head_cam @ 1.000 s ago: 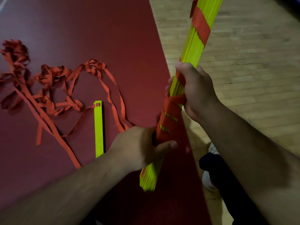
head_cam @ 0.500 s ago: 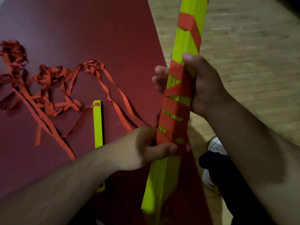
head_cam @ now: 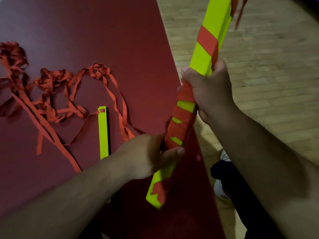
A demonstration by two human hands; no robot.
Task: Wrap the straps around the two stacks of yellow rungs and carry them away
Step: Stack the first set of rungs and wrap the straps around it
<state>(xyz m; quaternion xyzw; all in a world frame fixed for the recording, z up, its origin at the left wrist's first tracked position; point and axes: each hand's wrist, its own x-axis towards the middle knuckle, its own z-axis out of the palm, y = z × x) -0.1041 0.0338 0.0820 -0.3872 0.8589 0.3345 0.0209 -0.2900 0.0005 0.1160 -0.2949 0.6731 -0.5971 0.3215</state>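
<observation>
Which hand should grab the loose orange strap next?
Left, probably. The left hand grips the strap-wrapped bundle of yellow rungs beside the loose orange strap; the right hand grips higher, farther off.

floor: red mat | right: wooden floor | light: dim

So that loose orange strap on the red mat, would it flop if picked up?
Probably floppy: the strap lies in tangled loops. Likely light, being thin webbing. It might snag, seeming threaded through the lone rung.

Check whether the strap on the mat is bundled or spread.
Spread: the strap lies in loose, tangled loops across the mat.
</observation>
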